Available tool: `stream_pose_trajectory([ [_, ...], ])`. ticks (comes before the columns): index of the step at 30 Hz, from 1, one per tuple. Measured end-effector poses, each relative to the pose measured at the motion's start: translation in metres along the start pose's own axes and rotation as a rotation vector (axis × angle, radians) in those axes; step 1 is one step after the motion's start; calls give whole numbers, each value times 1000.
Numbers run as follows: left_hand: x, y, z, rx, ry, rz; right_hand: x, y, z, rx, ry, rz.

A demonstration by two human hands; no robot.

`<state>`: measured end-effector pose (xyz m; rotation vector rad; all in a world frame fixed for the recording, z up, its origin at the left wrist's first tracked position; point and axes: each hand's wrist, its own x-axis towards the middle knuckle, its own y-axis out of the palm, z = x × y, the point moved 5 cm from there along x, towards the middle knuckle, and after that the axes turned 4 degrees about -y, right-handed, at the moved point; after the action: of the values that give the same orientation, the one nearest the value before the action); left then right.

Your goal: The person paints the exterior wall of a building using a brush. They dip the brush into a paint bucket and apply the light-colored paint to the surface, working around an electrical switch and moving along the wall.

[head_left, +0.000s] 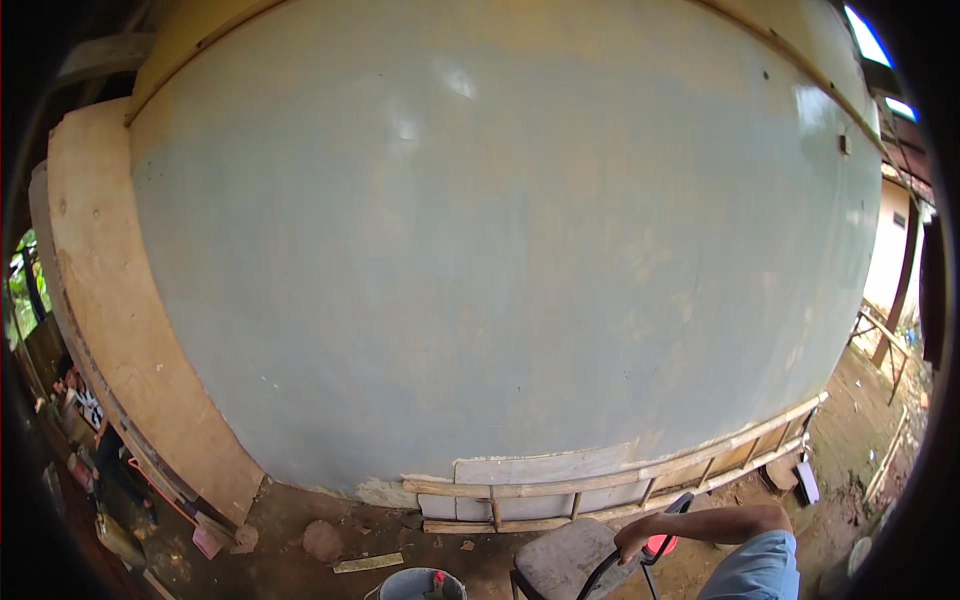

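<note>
My right hand (632,537) reaches in from the lower right, past a light blue sleeve (760,572). Its fingers are closed around the black tube frame of a chair (566,560). The chair has a worn, stained greyish seat and stands on the dirt floor before the wall. Just beyond my wrist shows part of a round red thing (657,545), mostly hidden by the arm and frame. To the chair's left is a grey bucket (375,592), cut off by the lower edge, with a small red object (438,578) at its rim. My left hand is out of sight.
A large wall (500,250) with uneven grey-blue paint fills the view. Along its foot lies a bamboo ladder (580,488). A plywood panel (120,270) stands left, with a pink-bladed shovel (207,540) below. Another person (95,415) is at far left. A wood strip (368,563) lies on the ground.
</note>
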<state>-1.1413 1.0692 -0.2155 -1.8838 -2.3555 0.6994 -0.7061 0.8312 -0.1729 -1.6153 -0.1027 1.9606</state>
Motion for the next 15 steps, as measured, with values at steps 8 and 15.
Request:
stream_pose_trajectory([
  [8,-21,33,-9,-15,19,67,-27,15,-67,146,186,-94],
  [15,-39,56,-11,-42,28,105,-7,46,-163,305,295,-24],
])
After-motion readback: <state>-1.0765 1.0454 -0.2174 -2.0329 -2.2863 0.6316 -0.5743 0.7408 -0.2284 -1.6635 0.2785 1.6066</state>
